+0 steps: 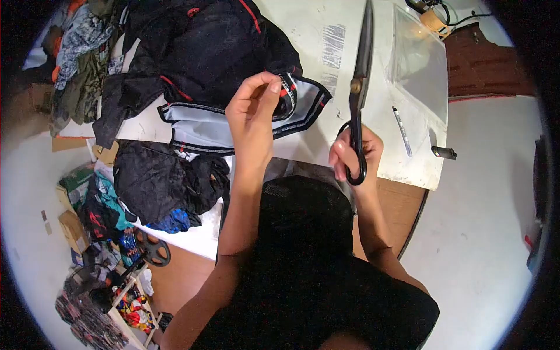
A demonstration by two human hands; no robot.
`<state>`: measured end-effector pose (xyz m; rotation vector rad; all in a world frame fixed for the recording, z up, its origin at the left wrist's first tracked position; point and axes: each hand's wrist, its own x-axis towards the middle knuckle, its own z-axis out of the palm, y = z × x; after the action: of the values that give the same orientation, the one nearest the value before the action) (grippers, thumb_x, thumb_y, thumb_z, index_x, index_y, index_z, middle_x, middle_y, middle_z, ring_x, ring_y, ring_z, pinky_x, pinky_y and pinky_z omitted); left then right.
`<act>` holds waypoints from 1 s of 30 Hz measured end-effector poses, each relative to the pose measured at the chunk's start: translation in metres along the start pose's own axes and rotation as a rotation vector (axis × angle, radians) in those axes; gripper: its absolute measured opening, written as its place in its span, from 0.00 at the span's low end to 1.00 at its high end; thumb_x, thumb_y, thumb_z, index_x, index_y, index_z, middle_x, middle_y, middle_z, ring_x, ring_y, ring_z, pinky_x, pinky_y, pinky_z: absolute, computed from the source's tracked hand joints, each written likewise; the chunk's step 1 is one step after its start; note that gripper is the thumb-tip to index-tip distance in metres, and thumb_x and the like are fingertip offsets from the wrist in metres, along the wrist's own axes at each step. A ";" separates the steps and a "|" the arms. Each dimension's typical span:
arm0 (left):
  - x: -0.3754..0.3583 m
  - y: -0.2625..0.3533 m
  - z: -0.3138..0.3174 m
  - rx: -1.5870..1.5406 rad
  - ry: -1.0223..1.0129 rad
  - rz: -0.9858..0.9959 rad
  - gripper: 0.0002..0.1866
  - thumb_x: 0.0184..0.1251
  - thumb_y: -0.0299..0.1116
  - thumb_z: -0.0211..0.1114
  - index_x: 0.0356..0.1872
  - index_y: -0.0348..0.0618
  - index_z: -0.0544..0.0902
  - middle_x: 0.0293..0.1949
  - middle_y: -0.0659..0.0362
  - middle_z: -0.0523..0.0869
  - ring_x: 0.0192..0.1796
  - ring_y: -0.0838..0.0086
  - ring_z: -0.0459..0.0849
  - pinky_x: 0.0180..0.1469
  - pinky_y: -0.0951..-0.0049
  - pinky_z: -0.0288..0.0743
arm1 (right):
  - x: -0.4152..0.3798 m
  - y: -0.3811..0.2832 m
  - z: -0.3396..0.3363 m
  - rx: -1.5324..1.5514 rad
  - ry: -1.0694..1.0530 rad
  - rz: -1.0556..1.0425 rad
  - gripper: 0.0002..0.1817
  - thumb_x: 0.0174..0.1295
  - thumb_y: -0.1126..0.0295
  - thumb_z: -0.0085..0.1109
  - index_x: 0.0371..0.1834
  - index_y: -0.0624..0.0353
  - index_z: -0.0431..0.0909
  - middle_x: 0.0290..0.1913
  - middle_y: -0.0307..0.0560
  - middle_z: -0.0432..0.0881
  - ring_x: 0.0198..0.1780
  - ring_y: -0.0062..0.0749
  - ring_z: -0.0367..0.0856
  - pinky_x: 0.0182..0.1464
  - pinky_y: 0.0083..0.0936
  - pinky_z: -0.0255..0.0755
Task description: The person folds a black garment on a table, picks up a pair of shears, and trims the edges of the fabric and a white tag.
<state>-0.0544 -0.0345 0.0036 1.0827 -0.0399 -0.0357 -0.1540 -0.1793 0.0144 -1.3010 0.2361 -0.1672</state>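
My right hand (353,154) grips the black handles of a large pair of scissors (359,87), blades closed and pointing away from me over the white table (309,35). My left hand (254,114) is raised above the table with thumb and fingers pinched together; whether something thin is between them I cannot tell. Just beyond it lies a black garment (204,52) with red piping and a black, white and red patterned band (303,108) along its light-coloured edge.
A clear plastic sheet (420,64) lies at the table's right, a pen (402,131) beside it, tape roll (433,20) beyond. Dark fabric pile (157,181) sits at the table's left edge. More clothes (81,64) and boxes (73,227) crowd the left floor.
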 end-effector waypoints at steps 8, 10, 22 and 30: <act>0.001 0.001 -0.007 -0.173 -0.016 0.008 0.04 0.67 0.24 0.60 0.39 0.37 0.81 0.33 0.68 0.79 0.34 0.89 0.72 0.36 0.89 0.62 | -0.018 0.029 -0.019 0.013 -0.269 -0.012 0.12 0.54 0.73 0.68 0.22 0.62 0.72 0.15 0.38 0.74 0.10 0.12 0.66 0.12 0.11 0.55; 0.000 -0.003 -0.008 -0.141 -0.032 0.021 0.06 0.64 0.22 0.62 0.41 0.36 0.81 0.33 0.67 0.79 0.35 0.88 0.73 0.37 0.88 0.63 | -0.018 0.021 -0.013 -0.053 -0.172 0.018 0.11 0.54 0.74 0.67 0.24 0.62 0.72 0.17 0.41 0.76 0.11 0.11 0.66 0.12 0.11 0.55; -0.001 0.002 -0.008 0.057 0.036 0.053 0.12 0.57 0.19 0.67 0.43 0.34 0.83 0.31 0.66 0.80 0.31 0.87 0.73 0.34 0.87 0.63 | -0.005 0.011 -0.006 -0.026 -0.118 -0.047 0.10 0.54 0.77 0.66 0.25 0.63 0.71 0.19 0.45 0.78 0.11 0.13 0.67 0.12 0.11 0.56; 0.002 -0.004 -0.004 0.076 0.159 -0.010 0.07 0.61 0.24 0.67 0.40 0.36 0.83 0.29 0.66 0.80 0.30 0.88 0.73 0.34 0.87 0.65 | -0.014 0.019 -0.015 0.001 -0.180 0.030 0.10 0.54 0.78 0.66 0.25 0.62 0.71 0.16 0.43 0.77 0.10 0.13 0.67 0.11 0.11 0.55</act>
<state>-0.0526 -0.0331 -0.0016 1.1591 0.1079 0.0429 -0.1720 -0.1843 -0.0060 -1.3025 0.1025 -0.0243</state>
